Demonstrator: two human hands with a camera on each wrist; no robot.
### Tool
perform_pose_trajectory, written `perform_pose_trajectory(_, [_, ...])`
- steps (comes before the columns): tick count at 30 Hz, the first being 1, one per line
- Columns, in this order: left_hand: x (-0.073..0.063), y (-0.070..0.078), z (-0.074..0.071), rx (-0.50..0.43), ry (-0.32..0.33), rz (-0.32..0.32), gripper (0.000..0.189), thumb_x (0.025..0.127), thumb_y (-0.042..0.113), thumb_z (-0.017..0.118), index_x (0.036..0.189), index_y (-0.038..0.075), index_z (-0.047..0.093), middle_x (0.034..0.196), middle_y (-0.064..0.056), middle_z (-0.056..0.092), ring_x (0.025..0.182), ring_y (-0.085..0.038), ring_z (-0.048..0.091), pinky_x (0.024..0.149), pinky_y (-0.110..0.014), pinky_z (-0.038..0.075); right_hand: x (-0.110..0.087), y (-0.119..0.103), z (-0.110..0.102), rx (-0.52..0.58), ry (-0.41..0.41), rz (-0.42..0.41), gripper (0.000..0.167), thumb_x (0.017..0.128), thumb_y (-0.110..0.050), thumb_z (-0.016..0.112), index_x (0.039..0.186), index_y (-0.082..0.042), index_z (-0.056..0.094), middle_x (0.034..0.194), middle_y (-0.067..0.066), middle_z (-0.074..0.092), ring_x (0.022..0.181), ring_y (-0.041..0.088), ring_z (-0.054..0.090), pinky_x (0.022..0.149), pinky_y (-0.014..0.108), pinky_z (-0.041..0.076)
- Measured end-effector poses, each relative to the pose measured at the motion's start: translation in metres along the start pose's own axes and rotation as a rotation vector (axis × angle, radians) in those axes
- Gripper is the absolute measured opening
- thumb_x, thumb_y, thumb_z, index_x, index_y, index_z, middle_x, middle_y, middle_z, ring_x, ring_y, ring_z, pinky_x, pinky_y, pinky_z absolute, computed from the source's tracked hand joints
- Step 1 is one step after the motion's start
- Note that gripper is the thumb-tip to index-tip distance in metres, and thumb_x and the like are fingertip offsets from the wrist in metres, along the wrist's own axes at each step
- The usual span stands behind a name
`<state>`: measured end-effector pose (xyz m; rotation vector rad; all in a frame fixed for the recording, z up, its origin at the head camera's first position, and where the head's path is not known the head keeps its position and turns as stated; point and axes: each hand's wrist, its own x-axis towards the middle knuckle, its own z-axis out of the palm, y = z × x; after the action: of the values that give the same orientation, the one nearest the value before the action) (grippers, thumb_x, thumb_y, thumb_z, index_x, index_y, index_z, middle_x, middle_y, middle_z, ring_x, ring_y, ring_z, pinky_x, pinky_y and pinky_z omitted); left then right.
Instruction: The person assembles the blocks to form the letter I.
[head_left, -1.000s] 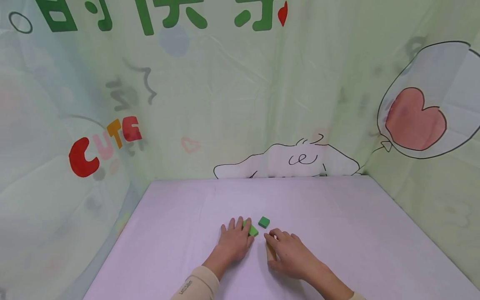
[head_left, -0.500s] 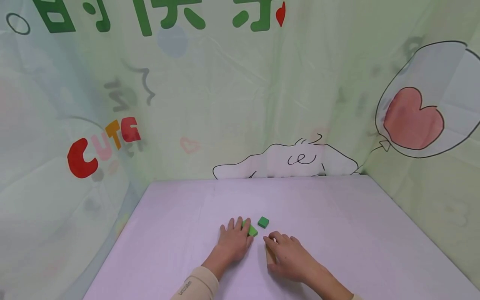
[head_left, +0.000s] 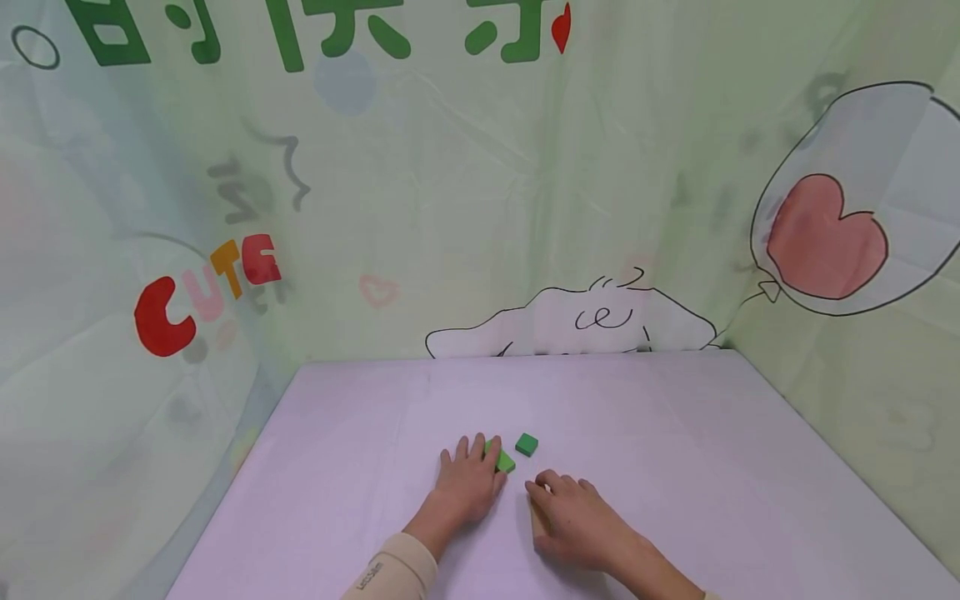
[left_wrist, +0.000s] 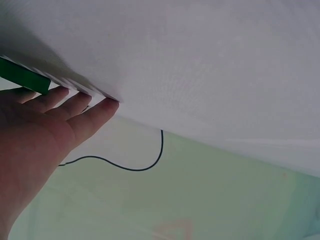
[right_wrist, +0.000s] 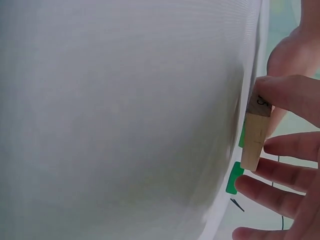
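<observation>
My left hand (head_left: pixel 467 483) lies with fingers spread and straight on the table, index finger and thumb touching a light green block (head_left: pixel 506 461). In the left wrist view, a green block (left_wrist: pixel 24 76) shows beside the fingers. To the right, my right hand (head_left: pixel 581 521) holds a bare wooden block (head_left: pixel 538 521) between thumb and fingers. The right wrist view shows the wooden block (right_wrist: pixel 255 140) as long, with a dark mark near its thumb end. A small darker green block (head_left: pixel 527 444) sits just beyond both hands, touched by neither.
A pale lilac cloth covers the table (head_left: pixel 360 417). Printed fabric hangs (head_left: pixel 420 208) behind it and along both sides, meeting the table's edges.
The right hand has drawn slightly back toward the body with the wooden block. The left hand and both green blocks stay in place.
</observation>
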<state>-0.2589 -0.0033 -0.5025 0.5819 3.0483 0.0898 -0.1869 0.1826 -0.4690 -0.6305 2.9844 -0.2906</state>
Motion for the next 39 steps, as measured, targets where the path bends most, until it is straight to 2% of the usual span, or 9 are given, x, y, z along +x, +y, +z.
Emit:
perform_pose_trajectory(15, [-0.0038,0.0025,-0.003,-0.002,0.002,0.002,0.061,0.108,0.048,0.041,0.162,0.019,0.034,0.166,-0.011,0.038,0.152,-0.037,0.037,0.116,-0.062,0.036,0.0007,-0.0034,0.0026,-0.023,-0.04,-0.009,0.063,0.083,-0.037,0.082,0.135,-0.006,0.067,0.128,0.009,0.064,0.108,0.026,0.061,0.095,0.056,0.052])
perform_pose_trajectory(27, [0.0007,0.0048,0.0013,0.0,0.019,-0.004,0.06,0.108,0.048,0.043,0.162,0.022,0.035,0.165,-0.009,0.039,0.15,-0.039,0.038,0.114,-0.066,0.037,-0.0018,-0.0039,-0.0013,-0.022,-0.036,-0.021,0.06,0.083,-0.036,0.082,0.134,-0.006,0.067,0.125,0.008,0.063,0.105,0.025,0.061,0.093,0.054,0.052])
perform_pose_trajectory(33, [0.0019,0.0049,0.0022,0.015,0.041,0.021,0.058,0.109,0.045,0.043,0.161,0.019,0.038,0.161,-0.01,0.044,0.148,-0.037,0.041,0.114,-0.063,0.038,-0.0019,-0.0024,0.0002,-0.029,-0.023,-0.035,0.06,0.083,-0.036,0.082,0.133,-0.006,0.067,0.125,0.008,0.063,0.103,0.024,0.061,0.089,0.049,0.055])
perform_pose_trajectory(39, [0.0022,0.0049,0.0029,0.023,0.052,0.044,0.057,0.109,0.044,0.045,0.16,0.02,0.039,0.158,-0.008,0.047,0.147,-0.034,0.044,0.115,-0.061,0.038,-0.0013,-0.0015,0.0027,-0.021,-0.048,-0.038,0.065,0.084,-0.04,0.081,0.136,-0.005,0.065,0.128,0.01,0.063,0.103,0.024,0.061,0.09,0.047,0.056])
